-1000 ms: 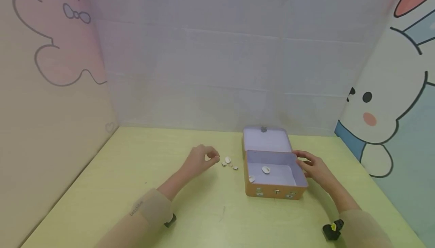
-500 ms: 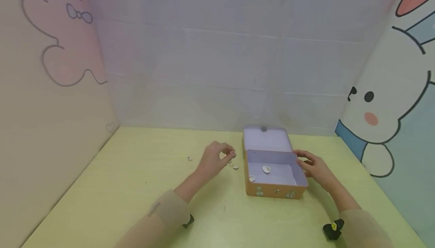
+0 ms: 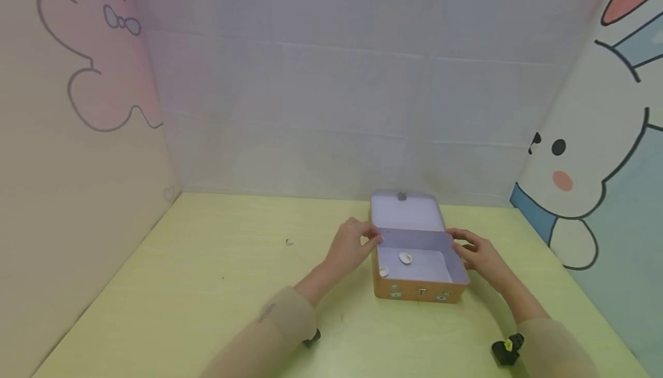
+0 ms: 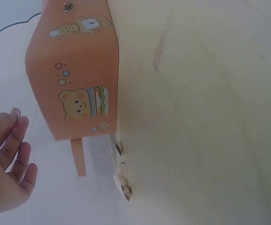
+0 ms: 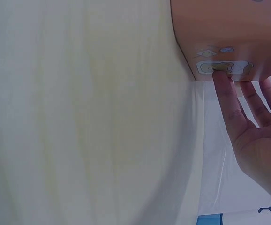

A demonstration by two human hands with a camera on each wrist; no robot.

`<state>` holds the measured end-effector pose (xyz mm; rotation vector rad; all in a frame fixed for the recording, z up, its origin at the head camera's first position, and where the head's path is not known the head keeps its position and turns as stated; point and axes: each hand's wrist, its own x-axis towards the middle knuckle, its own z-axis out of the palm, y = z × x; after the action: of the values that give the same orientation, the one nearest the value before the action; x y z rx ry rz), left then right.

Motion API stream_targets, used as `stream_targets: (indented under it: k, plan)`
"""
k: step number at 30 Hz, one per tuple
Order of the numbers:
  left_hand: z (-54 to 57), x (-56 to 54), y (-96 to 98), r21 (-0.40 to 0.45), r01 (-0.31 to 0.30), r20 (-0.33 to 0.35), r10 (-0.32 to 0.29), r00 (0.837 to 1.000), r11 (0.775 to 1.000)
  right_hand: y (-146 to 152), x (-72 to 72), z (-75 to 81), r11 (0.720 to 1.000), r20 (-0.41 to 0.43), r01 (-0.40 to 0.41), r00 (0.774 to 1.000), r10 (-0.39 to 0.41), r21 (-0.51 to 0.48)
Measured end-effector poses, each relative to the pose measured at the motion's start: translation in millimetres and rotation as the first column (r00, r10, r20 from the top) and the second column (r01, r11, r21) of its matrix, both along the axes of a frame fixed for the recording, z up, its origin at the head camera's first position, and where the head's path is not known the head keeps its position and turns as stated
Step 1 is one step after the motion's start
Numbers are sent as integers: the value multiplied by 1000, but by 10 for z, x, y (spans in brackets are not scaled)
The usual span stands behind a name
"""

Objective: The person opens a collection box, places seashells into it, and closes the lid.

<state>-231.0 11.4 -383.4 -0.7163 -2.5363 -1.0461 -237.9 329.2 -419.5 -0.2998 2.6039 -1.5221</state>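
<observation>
My left hand (image 3: 351, 247) pinches a small shell (image 4: 15, 111) between thumb and fingertips, over the left wall of an orange tin box (image 3: 422, 291). The box stands with its lilac lid (image 3: 406, 212) tipped back. Inside lie two white shells, one on the floor (image 3: 406, 258) and another in the near left corner (image 3: 384, 272). My right hand (image 3: 484, 260) holds the box at its back right corner; in the right wrist view a fingertip (image 5: 220, 75) rests on the printed side. More shells (image 4: 123, 183) lie on the table beside the box, hidden behind my left hand in the head view.
One small shell (image 3: 289, 241) lies apart on the pale yellow table (image 3: 207, 309), to the left. Printed side walls and a pale back wall (image 3: 290, 79) enclose the table. A black device (image 3: 507, 349) sits at my right cuff.
My left hand has moved right across the table to the box, carrying the small shell. A lone shell on the left came into sight as it passed. My right hand stays on the box.
</observation>
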Motion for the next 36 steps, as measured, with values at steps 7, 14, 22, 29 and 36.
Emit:
stream_targets:
  k: [7, 14, 22, 29, 36]
  plan:
    - [-90, -53, 137, -129, 28, -39, -33, 999, 991, 1, -17, -34, 1000, 5, 10, 1000, -10, 4]
    - [-165, -134, 223, -194, 8, -99, -28, 995, 981, -22, -28, -12, 1000, 9, 12, 1000, -13, 13]
    - [-156, -158, 233, -199, 8, -96, -27, 995, 980, -12, -43, -27, 1000, 5, 11, 1000, -11, 21]
    - [-32, -111, 154, -194, 24, -81, -41, 996, 981, -17, -44, -54, 1000, -4, 15, 1000, -15, 26]
    - [-49, -93, -54, -141, 96, -8, -98, 995, 985, -21, -34, -66, 1000, 24, 20, 999, -21, 20]
